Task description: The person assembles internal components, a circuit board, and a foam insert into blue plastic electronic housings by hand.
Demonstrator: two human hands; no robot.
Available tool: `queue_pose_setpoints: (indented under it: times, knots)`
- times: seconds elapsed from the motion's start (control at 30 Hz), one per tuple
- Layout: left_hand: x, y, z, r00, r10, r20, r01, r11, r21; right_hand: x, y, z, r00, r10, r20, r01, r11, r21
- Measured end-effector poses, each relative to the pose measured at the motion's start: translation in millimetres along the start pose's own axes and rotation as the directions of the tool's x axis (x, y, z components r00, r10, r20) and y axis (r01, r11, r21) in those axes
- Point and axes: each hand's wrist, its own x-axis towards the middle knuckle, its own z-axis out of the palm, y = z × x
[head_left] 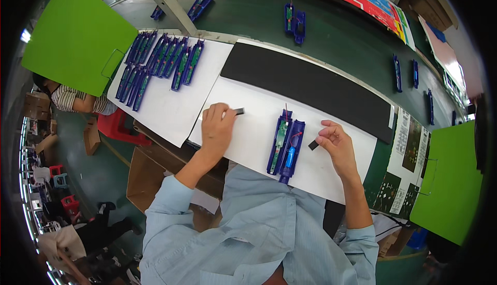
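My left hand [217,128] is over the white sheet, its fingers closed on a small black block [239,111] with a pale end face. Across from it, my right hand [336,143] pinches another small black piece [313,145] between thumb and finger. Two halves of an opened blue plastic casing lie side by side between my hands, touching neither. The left casing half [274,155] carries a long green circuit board [281,134], with a thin red wire sticking up at its far end. In the right casing half [297,128] sits a blue cylindrical battery [290,157] with red wire above it.
Several blue casings with green boards [164,57] stand in rows on the left white sheet [171,114]. A long black mat [305,85] lies beyond my hands. More casings [295,22] rest on the green conveyor [238,5]. Green panels [77,36] flank both sides; a person sits at left.
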Motion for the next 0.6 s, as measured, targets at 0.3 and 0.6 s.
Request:
queue_pose_setpoints:
  times: [0.3,0.6]
  knots:
    - [-24,-14,-1,0.957,-0.243,0.16,0.277,0.928,-0.25,-19,-11,27,0.98,-0.022,0.196,0.06,0.979,-0.193]
    - [-47,1,-1,0.966,-0.256,0.034,0.258,0.961,-0.1,-17,-6,44,0.952,-0.01,0.305,0.109,0.945,-0.308]
